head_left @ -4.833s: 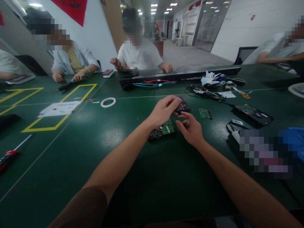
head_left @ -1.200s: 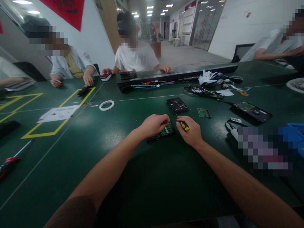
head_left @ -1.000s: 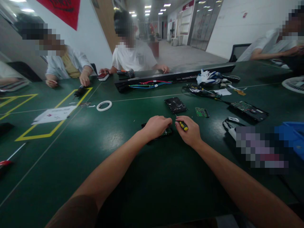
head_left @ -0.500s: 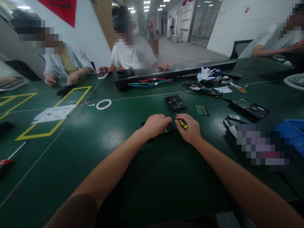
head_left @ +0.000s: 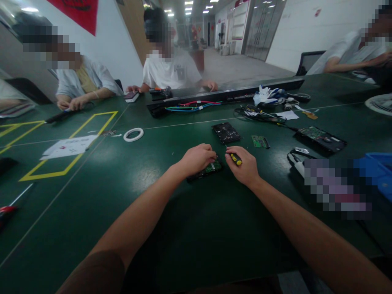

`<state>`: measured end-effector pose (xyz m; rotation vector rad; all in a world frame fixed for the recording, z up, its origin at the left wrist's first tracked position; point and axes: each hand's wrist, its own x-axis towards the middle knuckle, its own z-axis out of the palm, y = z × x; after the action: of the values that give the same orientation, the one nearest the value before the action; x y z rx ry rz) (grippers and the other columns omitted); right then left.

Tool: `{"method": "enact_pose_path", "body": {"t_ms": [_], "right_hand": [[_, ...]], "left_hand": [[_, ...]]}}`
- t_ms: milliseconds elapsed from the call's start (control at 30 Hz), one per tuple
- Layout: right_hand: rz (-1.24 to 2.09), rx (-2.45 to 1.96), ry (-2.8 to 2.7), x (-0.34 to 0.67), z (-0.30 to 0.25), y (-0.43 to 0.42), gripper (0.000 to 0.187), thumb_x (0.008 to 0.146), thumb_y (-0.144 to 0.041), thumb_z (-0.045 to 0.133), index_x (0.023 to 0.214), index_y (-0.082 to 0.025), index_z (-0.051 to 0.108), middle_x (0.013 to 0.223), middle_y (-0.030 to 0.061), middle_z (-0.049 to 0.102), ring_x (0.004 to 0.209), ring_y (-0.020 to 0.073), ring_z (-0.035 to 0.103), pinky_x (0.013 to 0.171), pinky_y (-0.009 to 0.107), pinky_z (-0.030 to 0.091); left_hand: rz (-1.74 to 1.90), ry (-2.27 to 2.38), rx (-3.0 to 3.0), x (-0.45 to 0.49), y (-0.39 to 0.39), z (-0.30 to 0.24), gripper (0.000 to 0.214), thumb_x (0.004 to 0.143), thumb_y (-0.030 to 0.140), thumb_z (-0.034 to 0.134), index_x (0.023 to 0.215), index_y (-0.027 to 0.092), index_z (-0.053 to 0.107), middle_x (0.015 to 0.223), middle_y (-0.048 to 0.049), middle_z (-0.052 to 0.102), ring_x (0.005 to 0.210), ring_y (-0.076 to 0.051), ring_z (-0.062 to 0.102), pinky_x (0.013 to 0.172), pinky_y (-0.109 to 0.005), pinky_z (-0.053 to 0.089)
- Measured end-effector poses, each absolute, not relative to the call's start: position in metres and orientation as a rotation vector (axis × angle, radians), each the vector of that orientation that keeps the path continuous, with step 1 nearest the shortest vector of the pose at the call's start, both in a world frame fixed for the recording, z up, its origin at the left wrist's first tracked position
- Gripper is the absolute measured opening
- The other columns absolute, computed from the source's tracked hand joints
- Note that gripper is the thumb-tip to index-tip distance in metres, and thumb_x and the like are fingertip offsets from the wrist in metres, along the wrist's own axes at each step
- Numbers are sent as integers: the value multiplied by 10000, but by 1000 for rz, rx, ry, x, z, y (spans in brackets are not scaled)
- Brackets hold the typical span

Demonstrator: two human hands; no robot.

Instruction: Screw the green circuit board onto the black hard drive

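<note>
Coverage of the green circuit board (head_left: 214,165) on the nearer black rectangular metal hard drive (head_left: 202,175) has decreased: compared with half a second ago, the left hand (head_left: 198,158) sits slightly higher, and more of the board shows. In effect, the board is probably easier to reach with a tool. The drive lies on the glossy dark green bench (head_left: 220,232), partly beneath the left hand. Left hand pose: back upward, fingers curled together over the drive; whether they pinch anything cannot be told. Right hand (head_left: 245,166) pose: unchanged, turned on its side and clamped on a black-and-yellow-handled screwdriver (head_left: 236,159), the thin shaft directed toward the farther black square metal hard drive (head_left: 227,133); tip contact cannot be confirmed. Forearms converge from lower left and lower right; the hands remain near each other but apart.
</note>
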<state>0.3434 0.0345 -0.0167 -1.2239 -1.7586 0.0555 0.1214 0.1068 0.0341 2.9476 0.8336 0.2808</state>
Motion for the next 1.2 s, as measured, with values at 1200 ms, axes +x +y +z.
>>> {"method": "enact_pose_path", "body": {"t_ms": [1200], "right_hand": [[38,-1206,-1768,344,-16,34,95,960,-264,634,1051,-249,659,1127,81,729,1066,265,694,959,463,556]], "left_hand": [[278,822,2966,128,101,29,237,1009,293,487,1036,181,694,1079,-93,652,1041,-242,607,865,-354,507]]}}
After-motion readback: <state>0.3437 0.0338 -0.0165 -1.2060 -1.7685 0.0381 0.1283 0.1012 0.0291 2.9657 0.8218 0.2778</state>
